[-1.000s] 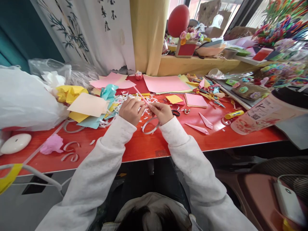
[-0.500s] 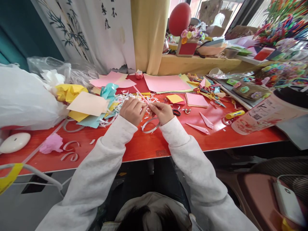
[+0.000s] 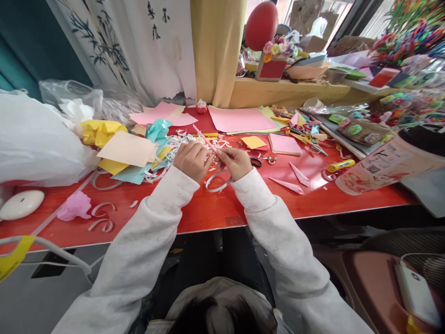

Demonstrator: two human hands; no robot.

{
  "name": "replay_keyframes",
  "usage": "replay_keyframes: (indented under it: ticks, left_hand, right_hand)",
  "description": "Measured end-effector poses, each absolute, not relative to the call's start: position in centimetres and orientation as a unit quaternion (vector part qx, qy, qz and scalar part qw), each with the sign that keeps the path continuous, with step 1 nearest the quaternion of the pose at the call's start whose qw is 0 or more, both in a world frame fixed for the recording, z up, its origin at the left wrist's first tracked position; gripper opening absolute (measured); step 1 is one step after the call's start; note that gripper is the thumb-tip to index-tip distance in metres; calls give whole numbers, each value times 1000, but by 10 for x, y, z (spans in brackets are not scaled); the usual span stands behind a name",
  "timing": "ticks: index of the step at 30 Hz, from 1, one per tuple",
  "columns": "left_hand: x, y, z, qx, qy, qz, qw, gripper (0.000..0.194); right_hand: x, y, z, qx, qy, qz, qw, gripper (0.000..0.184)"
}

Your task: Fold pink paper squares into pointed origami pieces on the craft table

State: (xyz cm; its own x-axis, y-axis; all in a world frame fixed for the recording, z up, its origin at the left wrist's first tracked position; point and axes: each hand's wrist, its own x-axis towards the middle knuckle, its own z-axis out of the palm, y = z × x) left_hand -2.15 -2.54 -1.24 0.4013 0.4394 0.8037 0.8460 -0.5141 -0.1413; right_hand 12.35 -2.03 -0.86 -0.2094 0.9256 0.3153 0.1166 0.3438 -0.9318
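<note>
Both hands meet over the red table (image 3: pixel 215 211), pinching a thin pink rolled paper stick (image 3: pixel 203 136) that slants up and away to the left. My left hand (image 3: pixel 191 160) is closed around its lower part. My right hand (image 3: pixel 234 162) grips the near end with fingertips pressed together. Just under the hands lies a curled white paper strip (image 3: pixel 217 182), and a heap of white paper shreds (image 3: pixel 174 148) sits behind the left hand.
Coloured paper sheets (image 3: pixel 239 119) cover the back of the table. Scissors (image 3: pixel 256 162), folded pink paper points (image 3: pixel 290 185), a yellow glue stick (image 3: pixel 340 165) and a printed cup (image 3: pixel 378 167) lie to the right. A plastic bag (image 3: pixel 31 144) and crumpled pink paper (image 3: pixel 74 206) are on the left.
The hands and stick stay almost in place, with only small finger movement on the stick. The view has shifted slightly.
</note>
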Motion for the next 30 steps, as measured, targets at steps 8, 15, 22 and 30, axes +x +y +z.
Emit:
replay_keyframes:
  ticks: [8, 15, 22, 30]
  left_hand:
    - [-19, -26, -12, -787, -422, -351, 281, 24]
    - [-21, -27, -11, -785, -406, -352, 309, 22]
    - [-21, -28, -9, -790, -380, -323, 356, 22]
    - [-20, -28, -9, -784, -361, -318, 392, 22]
  right_hand:
    - [124, -19, -14, -409, -684, 368, 480, 31]
    - [124, -19, -13, -409, -683, 373, 477, 32]
    - [125, -19, -12, -419, -692, 361, 464, 32]
    - [125, -18, -17, -432, -719, 303, 453, 29]
